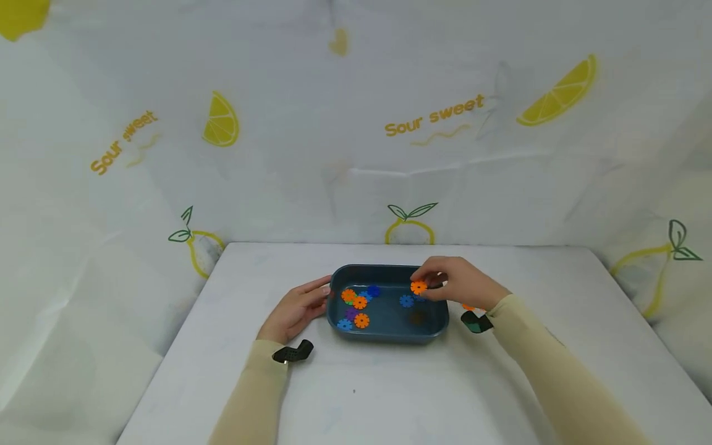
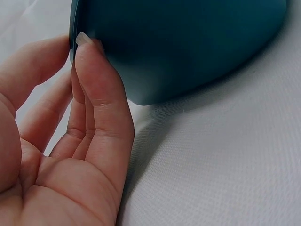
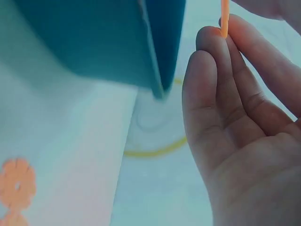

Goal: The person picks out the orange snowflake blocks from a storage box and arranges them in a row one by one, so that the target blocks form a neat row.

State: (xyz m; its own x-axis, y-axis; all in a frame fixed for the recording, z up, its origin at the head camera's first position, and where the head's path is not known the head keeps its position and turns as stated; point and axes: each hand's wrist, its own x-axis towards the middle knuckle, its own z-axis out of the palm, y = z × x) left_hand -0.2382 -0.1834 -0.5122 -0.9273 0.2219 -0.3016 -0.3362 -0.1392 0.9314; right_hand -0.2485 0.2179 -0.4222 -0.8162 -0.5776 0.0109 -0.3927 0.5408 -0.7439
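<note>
A dark blue-green rectangular tray point(image 1: 384, 338) sits on the white table with several notched plastic discs inside. At its left end my left hand point(image 1: 295, 310) holds the rim with its fingers; the left wrist view shows those fingers point(image 2: 106, 89) against the tray wall point(image 2: 188, 47). Over the tray's right part, my right hand point(image 1: 464, 284) pinches an orange notched disc point(image 1: 418, 287). Seen edge-on in the right wrist view, that orange disc point(image 3: 225, 19) is at the fingertips. Orange discs point(image 1: 361, 321), blue discs point(image 1: 406, 301) and a purple disc point(image 1: 351, 314) lie in the tray.
More orange discs point(image 3: 17, 183) lie on the table to the right of the tray, partly hidden by the right wrist in the head view. A white cloth point(image 1: 311, 185) printed with lemons hangs behind the table.
</note>
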